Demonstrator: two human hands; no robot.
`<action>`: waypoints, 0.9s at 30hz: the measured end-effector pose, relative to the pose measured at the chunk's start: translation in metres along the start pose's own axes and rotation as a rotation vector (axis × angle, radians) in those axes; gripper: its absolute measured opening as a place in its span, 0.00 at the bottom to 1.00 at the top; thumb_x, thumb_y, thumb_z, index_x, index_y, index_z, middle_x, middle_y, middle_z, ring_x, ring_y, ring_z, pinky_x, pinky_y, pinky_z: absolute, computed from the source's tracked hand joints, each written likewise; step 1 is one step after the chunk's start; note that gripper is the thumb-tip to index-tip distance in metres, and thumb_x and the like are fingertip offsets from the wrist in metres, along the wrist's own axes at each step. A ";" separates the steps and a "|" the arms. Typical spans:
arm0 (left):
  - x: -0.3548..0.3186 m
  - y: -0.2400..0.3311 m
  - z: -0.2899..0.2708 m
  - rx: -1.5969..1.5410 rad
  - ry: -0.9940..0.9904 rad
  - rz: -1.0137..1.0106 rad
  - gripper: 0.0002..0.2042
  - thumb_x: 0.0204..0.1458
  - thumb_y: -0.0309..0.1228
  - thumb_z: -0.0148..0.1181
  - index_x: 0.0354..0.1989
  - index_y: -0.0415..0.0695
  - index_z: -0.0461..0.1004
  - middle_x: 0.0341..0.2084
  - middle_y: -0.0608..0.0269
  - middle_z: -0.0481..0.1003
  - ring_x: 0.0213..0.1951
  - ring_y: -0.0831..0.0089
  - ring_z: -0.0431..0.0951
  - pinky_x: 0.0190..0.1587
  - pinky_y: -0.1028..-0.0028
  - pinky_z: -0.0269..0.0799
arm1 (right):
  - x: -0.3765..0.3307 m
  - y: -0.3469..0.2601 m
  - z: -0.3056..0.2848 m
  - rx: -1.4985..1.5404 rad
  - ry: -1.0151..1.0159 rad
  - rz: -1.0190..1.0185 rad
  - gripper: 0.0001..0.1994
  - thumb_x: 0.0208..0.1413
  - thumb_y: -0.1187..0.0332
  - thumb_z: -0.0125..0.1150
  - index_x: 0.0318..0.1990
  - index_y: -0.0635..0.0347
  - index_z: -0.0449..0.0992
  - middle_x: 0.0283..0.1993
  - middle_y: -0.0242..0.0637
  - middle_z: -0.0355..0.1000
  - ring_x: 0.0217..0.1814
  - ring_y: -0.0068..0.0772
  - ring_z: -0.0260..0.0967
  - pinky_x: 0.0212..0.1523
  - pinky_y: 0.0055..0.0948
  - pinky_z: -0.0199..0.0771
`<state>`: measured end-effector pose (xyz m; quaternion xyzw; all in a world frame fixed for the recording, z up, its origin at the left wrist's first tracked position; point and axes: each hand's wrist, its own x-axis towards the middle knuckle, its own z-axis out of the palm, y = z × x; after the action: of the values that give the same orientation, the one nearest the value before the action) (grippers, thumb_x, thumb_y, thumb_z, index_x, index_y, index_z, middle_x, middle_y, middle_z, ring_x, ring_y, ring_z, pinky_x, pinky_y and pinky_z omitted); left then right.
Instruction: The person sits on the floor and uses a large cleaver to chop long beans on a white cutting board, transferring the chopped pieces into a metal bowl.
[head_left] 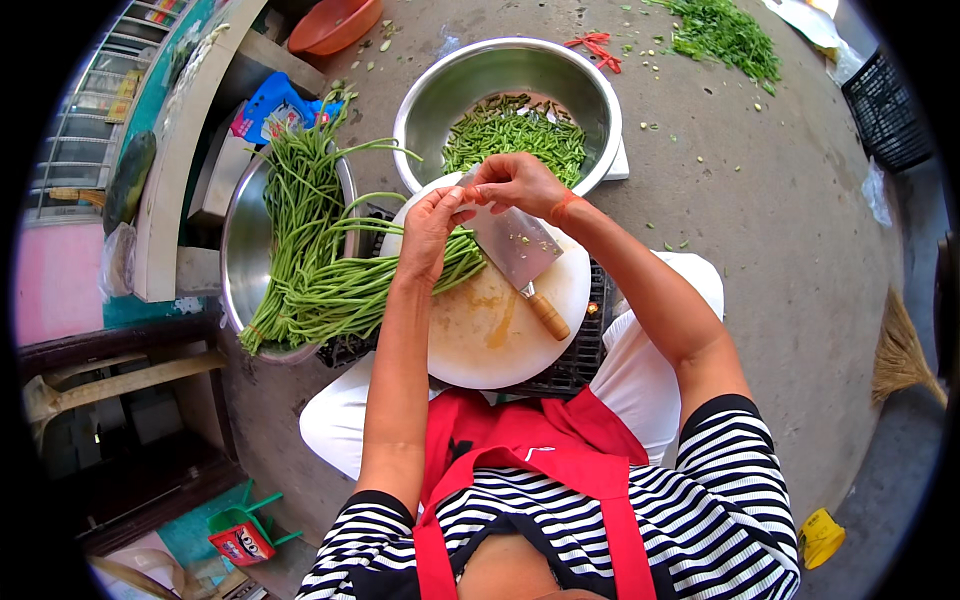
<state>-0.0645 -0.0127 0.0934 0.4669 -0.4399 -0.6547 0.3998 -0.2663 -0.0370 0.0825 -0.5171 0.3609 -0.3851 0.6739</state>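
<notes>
At frame centre both hands meet above the round board [470, 330] — left hand [430, 230] and right hand [515, 180] with fingers pinched together on something small I cannot make out — while the cleaver [515, 245] lies on the board beside the long beans [330, 280], the bowl [420, 110] of cut pieces just above.

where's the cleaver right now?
Head view, centre: the cleaver lies flat on the round cutting board, just right of the long beans, its blade tip under the right hand.

Concrete floor [760, 200] — steel bowl [440, 90], orange basin [335, 25], scattered greens [725, 35], broom [900, 355].
</notes>
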 end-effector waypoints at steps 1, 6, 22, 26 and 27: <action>-0.001 0.002 0.006 -0.046 0.020 -0.010 0.13 0.62 0.36 0.58 0.48 0.40 0.76 0.40 0.64 0.79 0.42 0.76 0.78 0.48 0.72 0.75 | -0.001 0.002 -0.003 -0.026 0.009 -0.015 0.07 0.56 0.68 0.67 0.36 0.62 0.79 0.34 0.30 0.77 0.35 0.20 0.74 0.33 0.22 0.78; -0.010 -0.001 0.019 -0.022 0.093 -0.025 0.11 0.61 0.34 0.61 0.46 0.40 0.78 0.33 0.69 0.78 0.37 0.79 0.77 0.43 0.77 0.75 | -0.003 0.006 -0.005 -0.130 0.029 -0.037 0.07 0.55 0.69 0.66 0.36 0.63 0.79 0.34 0.30 0.77 0.35 0.20 0.74 0.34 0.23 0.78; -0.023 -0.009 0.024 0.133 0.228 0.112 0.10 0.58 0.33 0.64 0.43 0.39 0.80 0.38 0.65 0.81 0.38 0.81 0.77 0.43 0.80 0.71 | -0.005 0.003 0.002 -0.085 0.022 -0.090 0.06 0.57 0.70 0.65 0.36 0.62 0.74 0.33 0.31 0.75 0.33 0.18 0.72 0.33 0.21 0.75; -0.025 -0.004 0.018 -0.087 0.288 0.126 0.08 0.59 0.30 0.61 0.40 0.38 0.79 0.36 0.61 0.81 0.39 0.79 0.78 0.43 0.79 0.72 | -0.004 0.004 0.002 -0.187 0.086 -0.087 0.06 0.53 0.72 0.65 0.35 0.64 0.74 0.31 0.35 0.76 0.32 0.22 0.74 0.32 0.24 0.75; -0.025 -0.003 0.015 -0.179 0.291 0.137 0.07 0.59 0.29 0.60 0.40 0.38 0.79 0.35 0.61 0.81 0.39 0.78 0.78 0.43 0.79 0.72 | -0.004 0.005 0.002 -0.250 0.099 -0.095 0.07 0.51 0.73 0.65 0.34 0.64 0.74 0.31 0.37 0.76 0.32 0.25 0.75 0.32 0.25 0.75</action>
<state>-0.0732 0.0146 0.0997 0.4882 -0.3484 -0.5879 0.5429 -0.2654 -0.0318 0.0789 -0.5938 0.4141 -0.3937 0.5665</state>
